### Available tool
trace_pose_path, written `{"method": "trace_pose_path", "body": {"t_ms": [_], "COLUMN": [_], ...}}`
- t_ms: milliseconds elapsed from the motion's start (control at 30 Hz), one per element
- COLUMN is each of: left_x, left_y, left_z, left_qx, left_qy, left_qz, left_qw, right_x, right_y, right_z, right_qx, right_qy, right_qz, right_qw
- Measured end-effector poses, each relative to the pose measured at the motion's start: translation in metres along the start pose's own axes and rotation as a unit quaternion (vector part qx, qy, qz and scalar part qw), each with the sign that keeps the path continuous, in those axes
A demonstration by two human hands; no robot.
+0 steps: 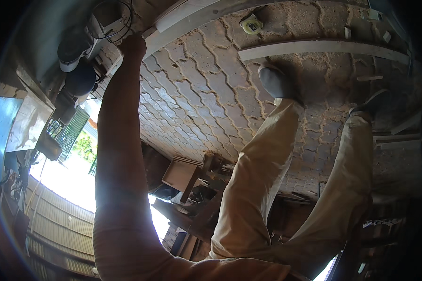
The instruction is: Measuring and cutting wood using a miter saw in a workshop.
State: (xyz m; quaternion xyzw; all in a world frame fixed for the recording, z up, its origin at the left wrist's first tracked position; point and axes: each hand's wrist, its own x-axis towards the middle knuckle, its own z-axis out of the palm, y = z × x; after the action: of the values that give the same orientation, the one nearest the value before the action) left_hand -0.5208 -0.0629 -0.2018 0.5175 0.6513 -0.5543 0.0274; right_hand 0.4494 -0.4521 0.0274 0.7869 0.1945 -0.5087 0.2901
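My left arm reaches up to the top left, where my left hand (133, 46) is at the edge of a long pale wooden board (185, 26). Seen from the back, the hand looks curled closed; its fingertips and whatever they hold are hidden. A thin black cable (130, 18) loops just beyond it. Close by, at the upper left, is a dark machine-like object (73, 49) with rounded parts. My right hand is out of view.
On the paver floor (192, 89), dusted with sawdust, lie a yellow-green tape measure (252, 25) and a long wooden strip (323, 47). My shoe (277, 80) stands beside the strip. A wooden box (180, 175) and several offcuts are heaped near the middle.
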Motion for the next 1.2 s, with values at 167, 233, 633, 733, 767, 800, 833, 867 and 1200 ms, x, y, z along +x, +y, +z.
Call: {"method": "trace_pose_path", "body": {"t_ms": [167, 233, 633, 733, 767, 800, 833, 867, 1200], "left_x": [0.009, 0.008, -0.093, -0.196, -0.249, -0.289, -0.326, -0.374, -0.668], "left_y": [0.002, 0.004, 0.097, 0.189, 0.230, 0.263, 0.298, 0.333, 0.428], "left_z": [0.001, 0.001, 0.054, 0.067, 0.062, 0.049, 0.029, 0.003, -0.312], "left_qx": [-0.024, -0.038, -0.364, -0.451, -0.483, -0.490, -0.494, -0.526, -0.604], "left_qy": [0.020, 0.033, 0.057, -0.158, -0.117, -0.178, -0.235, -0.226, -0.344], "left_qz": [0.001, 0.001, -0.212, -0.044, 0.007, 0.087, 0.167, 0.168, 0.327], "left_qw": [1.000, 0.999, 0.905, 0.877, 0.868, 0.849, 0.820, 0.803, 0.640], "right_x": [0.004, 0.007, 0.015, 0.016, 0.016, 0.017, 0.017, 0.020, 0.039], "right_y": [-0.021, -0.027, -0.042, -0.040, -0.038, -0.035, -0.032, -0.030, -0.006], "right_z": [0.003, 0.004, -0.002, -0.009, -0.011, -0.016, -0.020, -0.019, -0.007], "right_qx": [0.001, 0.000, -0.003, 0.003, -0.006, -0.025, -0.052, -0.081, 0.253], "right_qy": [-0.003, -0.003, 0.007, 0.026, 0.035, 0.047, 0.062, 0.073, 0.143], "right_qz": [-0.015, -0.022, -0.076, -0.106, -0.125, -0.148, -0.170, -0.195, -0.106], "right_qw": [1.000, 1.000, 0.997, 0.994, 0.991, 0.988, 0.982, 0.975, 0.951]}}
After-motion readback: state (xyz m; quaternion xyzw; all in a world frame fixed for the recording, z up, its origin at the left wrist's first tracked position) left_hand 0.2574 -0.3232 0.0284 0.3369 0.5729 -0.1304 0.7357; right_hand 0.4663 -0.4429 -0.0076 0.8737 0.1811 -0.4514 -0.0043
